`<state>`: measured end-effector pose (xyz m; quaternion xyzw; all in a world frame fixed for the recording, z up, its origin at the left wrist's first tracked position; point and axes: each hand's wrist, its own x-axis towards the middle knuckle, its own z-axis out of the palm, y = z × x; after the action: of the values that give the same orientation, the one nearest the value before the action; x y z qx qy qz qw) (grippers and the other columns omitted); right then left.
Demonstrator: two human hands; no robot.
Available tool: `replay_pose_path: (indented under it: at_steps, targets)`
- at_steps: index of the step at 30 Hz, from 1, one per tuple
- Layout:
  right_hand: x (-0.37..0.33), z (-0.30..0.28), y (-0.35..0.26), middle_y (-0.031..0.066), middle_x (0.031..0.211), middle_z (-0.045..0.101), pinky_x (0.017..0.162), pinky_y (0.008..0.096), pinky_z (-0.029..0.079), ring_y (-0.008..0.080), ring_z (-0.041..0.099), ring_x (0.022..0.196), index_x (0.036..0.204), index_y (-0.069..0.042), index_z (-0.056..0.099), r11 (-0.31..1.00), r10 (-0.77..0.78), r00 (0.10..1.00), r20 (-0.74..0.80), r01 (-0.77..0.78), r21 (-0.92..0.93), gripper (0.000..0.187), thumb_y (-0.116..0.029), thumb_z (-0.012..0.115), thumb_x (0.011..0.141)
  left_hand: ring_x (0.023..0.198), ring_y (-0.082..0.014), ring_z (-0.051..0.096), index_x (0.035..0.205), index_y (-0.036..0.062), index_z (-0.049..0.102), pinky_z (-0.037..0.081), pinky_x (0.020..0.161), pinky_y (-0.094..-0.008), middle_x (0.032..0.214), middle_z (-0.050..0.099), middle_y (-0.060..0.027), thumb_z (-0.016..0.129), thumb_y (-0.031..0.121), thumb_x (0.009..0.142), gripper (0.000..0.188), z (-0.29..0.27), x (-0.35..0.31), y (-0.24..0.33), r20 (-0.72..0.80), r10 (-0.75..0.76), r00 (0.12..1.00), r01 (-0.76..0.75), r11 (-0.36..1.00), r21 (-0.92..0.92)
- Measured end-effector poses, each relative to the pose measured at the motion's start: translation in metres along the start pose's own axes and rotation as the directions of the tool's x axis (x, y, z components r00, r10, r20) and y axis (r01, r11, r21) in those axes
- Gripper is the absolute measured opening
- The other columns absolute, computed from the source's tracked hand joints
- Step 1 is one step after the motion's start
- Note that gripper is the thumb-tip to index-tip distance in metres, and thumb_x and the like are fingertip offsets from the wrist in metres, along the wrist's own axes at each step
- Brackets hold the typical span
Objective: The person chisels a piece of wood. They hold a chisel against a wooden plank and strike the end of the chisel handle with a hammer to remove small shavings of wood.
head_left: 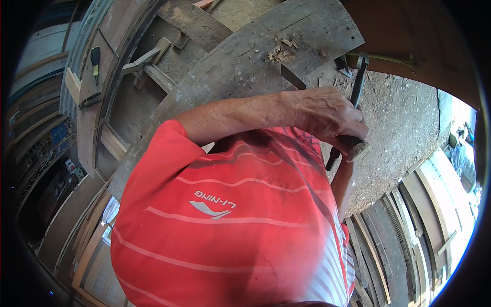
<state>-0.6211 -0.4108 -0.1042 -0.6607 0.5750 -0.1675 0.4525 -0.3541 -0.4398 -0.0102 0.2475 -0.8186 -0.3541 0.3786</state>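
Observation:
My left arm reaches across my chest. The left hand is closed around what looks like a chisel. Its flat dark blade shows beyond the wrist over the plank, and its worn butt end sticks out below the fingers. A hammer with a dark handle passes behind this hand, head up and handle end low. Mostly hidden behind the left hand, my right hand is at the hammer's handle and seems closed on it. A wide, worn wooden plank lies under the blade.
Wood chips lie on the plank's far part. A yellow-and-black utility knife rests on a board at the left. Stacked boards are at the lower right. A brown panel stands at the far right, above the littered floor.

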Motion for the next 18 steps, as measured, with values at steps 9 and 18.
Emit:
replay_pose_path:
  at_steps: [9,18]
  targets:
    - [-0.018,-0.016,-0.032,0.0104,0.111,0.067,0.087,0.0370,0.052,0.0199,0.065,0.102,0.126,-0.002,0.058,0.988,0.102,0.991,-0.091,-0.091,0.122,0.048,-0.018,0.076,0.084,0.079,-0.0306,0.069,0.103,0.0177,0.066,0.054,0.064,-0.0421,0.086,0.066,-0.0066,0.075,0.039,0.082,0.031,0.017,0.004,-0.001,0.044,-0.186,0.982,0.183,0.982,0.051]
    - [-0.029,-0.008,-0.060,-0.0027,0.071,0.055,0.043,0.0207,0.033,0.0024,0.044,0.050,0.123,-0.001,0.059,0.905,0.261,0.948,-0.183,-0.174,0.389,0.033,-0.028,0.058,0.103,0.075,-0.0355,0.068,0.090,0.0134,0.064,0.051,0.064,-0.0482,0.077,0.067,-0.0106,0.071,0.029,0.080,0.020,0.014,0.006,-0.025,0.027,-0.252,0.967,0.248,0.963,0.106]
